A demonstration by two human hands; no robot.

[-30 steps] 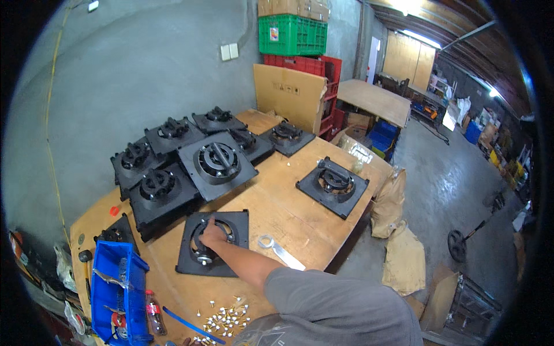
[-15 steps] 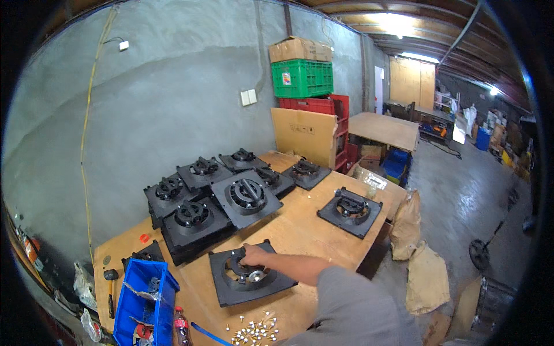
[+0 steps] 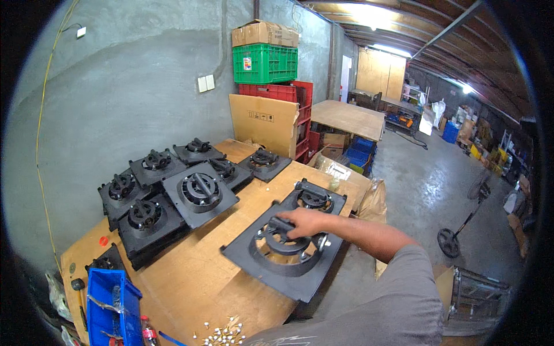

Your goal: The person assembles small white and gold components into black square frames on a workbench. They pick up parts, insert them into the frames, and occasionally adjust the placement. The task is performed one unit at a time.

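My right hand [image 3: 300, 224] is closed around the raised bar in the middle of a black square plate assembly [image 3: 283, 273]. This assembly has a round ring at its centre, with shiny metal bolts beside it. It hangs tilted above the right part of the table and overlaps a similar black assembly [image 3: 325, 188] behind it. To the left, several more black square assemblies [image 3: 140, 216] stand in a stacked group, and one [image 3: 201, 193] rests slanted on top. My left hand is out of view.
A wooden table [image 3: 167, 300] carries small white-and-brass pieces [image 3: 224, 333], a blue bin [image 3: 111, 308], a bottle with red label [image 3: 148, 333] and a mallet [image 3: 79, 286]. Behind stand cardboard [image 3: 264, 121], a green crate [image 3: 265, 64] and red crates [image 3: 304, 109]. Brown wrapping [image 3: 373, 199] hangs at the right edge.
My right hand has lifted the black plate assembly off the table's front middle and carried it right, toward the similar one there. The view has turned to the right.
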